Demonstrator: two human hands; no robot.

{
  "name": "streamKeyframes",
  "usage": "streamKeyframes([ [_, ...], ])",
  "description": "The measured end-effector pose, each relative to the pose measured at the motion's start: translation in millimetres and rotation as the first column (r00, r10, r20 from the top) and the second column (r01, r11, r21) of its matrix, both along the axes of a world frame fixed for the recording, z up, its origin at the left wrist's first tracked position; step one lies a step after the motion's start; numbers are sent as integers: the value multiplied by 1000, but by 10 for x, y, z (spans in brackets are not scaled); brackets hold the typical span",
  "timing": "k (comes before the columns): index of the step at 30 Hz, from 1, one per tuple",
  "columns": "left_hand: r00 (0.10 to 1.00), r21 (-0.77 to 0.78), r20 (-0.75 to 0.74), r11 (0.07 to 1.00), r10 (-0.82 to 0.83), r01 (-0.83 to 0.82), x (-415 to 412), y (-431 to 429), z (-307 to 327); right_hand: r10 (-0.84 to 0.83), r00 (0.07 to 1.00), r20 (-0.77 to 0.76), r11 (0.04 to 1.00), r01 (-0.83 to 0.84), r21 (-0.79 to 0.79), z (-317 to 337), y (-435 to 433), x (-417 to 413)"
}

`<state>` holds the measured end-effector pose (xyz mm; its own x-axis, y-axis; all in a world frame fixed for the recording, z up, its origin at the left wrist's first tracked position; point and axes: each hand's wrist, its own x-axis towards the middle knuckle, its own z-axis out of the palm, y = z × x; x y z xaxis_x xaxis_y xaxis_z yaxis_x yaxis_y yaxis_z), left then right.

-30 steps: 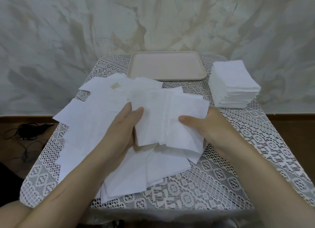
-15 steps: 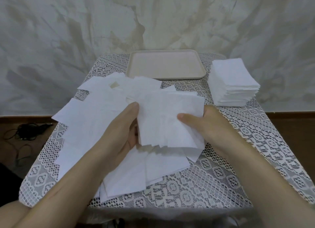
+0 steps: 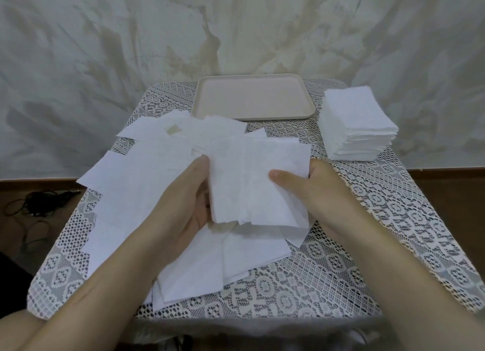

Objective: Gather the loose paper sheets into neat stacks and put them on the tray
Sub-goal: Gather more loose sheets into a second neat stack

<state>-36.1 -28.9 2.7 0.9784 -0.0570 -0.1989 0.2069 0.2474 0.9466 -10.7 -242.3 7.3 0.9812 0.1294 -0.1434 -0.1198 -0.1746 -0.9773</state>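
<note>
Centre frame: left hand and right hand each gripped one side of a small bundle of sheets, thumbs on top, fingers out of sight underneath. The bundle's edges were ragged, not squared. Loose sheets lay fanned beneath and to the left on the lace cloth. The tray, top centre, held nothing. A finished stack sat at upper right on the cloth. Judgement: ease the pinch, tap the long edge on the table, then square the short edge before adding more.
</note>
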Motion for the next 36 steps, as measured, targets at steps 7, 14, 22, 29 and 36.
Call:
streamKeyframes([
  [7,999,18,37,1000,-24,23,6,37,-38,-6,1000,-3,1000,6,28,9,16,-14],
  [14,999,3,41,1000,0,0,-4,21,-15,-54,997,47,998,53,16,38,-59,29],
  [22,998,-16,57,1000,-9,10,-14,-4,6,-42,997,63,997,37,68,-20,105,-45],
  [29,997,-4,64,999,-39,40,-23,10,3,-11,997,81,995,3,97,-12,117,-52],
  [36,999,28,44,1000,10,-11,-29,6,6,-67,988,139,996,73,-41,34,28,-29],
])
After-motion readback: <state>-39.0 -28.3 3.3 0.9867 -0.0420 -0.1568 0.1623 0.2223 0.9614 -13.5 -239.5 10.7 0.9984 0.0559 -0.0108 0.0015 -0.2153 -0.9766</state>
